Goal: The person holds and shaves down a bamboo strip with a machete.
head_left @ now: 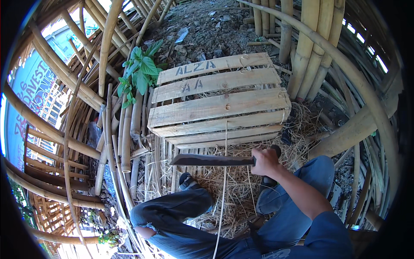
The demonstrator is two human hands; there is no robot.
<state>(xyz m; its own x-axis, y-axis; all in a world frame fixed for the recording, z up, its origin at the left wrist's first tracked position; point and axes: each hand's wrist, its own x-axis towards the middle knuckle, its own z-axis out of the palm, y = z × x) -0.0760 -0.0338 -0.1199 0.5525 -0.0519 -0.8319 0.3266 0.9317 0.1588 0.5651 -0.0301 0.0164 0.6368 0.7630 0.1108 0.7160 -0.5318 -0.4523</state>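
My right hand is closed around the dark handle of a machete. Its long, broad blade lies level and points left, just in front of a slatted wooden crate with dark lettering on its upper slats. A thin pale strip, apparently split bamboo, runs from the crate's front slats down between my legs to the lower edge. It passes by the blade, and I cannot tell whether the two touch. My left hand is out of sight.
My bent jeans-clad legs flank straw-like shavings. Bamboo poles lie to the left, beside a leafy green plant. Thick upright bamboo stands at the back right, and a curved pole arches along the right. Rubble covers the ground behind the crate.
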